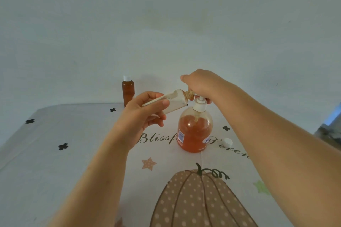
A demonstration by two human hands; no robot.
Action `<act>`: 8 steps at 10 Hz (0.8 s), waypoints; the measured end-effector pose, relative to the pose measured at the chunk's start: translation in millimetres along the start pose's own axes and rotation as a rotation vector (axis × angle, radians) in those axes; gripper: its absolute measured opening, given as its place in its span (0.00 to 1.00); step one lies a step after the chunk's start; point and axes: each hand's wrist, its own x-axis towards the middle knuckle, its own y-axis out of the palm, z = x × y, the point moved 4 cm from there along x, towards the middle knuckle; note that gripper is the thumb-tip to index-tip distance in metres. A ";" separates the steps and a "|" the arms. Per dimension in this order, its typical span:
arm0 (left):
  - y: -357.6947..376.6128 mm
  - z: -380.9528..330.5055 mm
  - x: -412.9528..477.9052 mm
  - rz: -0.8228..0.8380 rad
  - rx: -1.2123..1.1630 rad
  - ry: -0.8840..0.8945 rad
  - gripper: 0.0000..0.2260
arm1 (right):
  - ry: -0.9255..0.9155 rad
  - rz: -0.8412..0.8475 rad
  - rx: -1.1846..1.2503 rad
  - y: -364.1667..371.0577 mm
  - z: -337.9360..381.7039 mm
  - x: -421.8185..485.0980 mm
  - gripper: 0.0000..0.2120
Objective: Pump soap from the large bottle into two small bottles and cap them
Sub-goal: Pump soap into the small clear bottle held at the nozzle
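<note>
On the tablecloth (pixel 83 180) we read script lettering: "Blissf" left of the large bottle (pixel 194 131); right of it a word like "Forev", partly hidden; the bottle's own labels are too small for us to read.

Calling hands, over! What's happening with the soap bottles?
Left hand holds small bottle tilted, mouth at pump. Right hand grips pump of large bottle. Other small bottle capped, behind. Loose cap beside large bottle.

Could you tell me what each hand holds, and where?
Left hand grips the tilted small bottle around its body; right hand grips the pump head of the large bottle.
</note>
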 end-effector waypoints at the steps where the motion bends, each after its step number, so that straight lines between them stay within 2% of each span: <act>1: -2.4 3.6 2.2 0.016 0.006 -0.023 0.15 | 0.027 -0.031 0.111 8.2 -5.0 12.7 0.10; 2: -4.9 6.2 3.6 0.025 0.018 -0.043 0.16 | 0.013 -0.069 0.171 15.7 -6.1 16.4 0.07; 3: -5.3 7.1 3.9 0.040 0.007 -0.050 0.16 | -0.034 -0.115 0.148 13.2 -4.4 11.2 0.07; 4: -4.6 6.1 3.6 0.027 0.012 -0.040 0.16 | -0.035 -0.101 0.231 10.2 -6.7 3.7 0.11; 5: -4.1 4.5 2.9 0.023 0.000 -0.031 0.16 | 0.029 -0.085 0.335 7.9 -6.2 -2.7 0.11; 7: 2.1 -1.8 -1.3 -0.002 -0.003 0.027 0.15 | 0.124 -0.072 0.219 -5.3 -5.0 4.8 0.20; 8: 1.4 -2.5 -1.5 -0.009 0.003 0.037 0.15 | 0.099 -0.044 0.151 -4.6 -1.0 3.1 0.21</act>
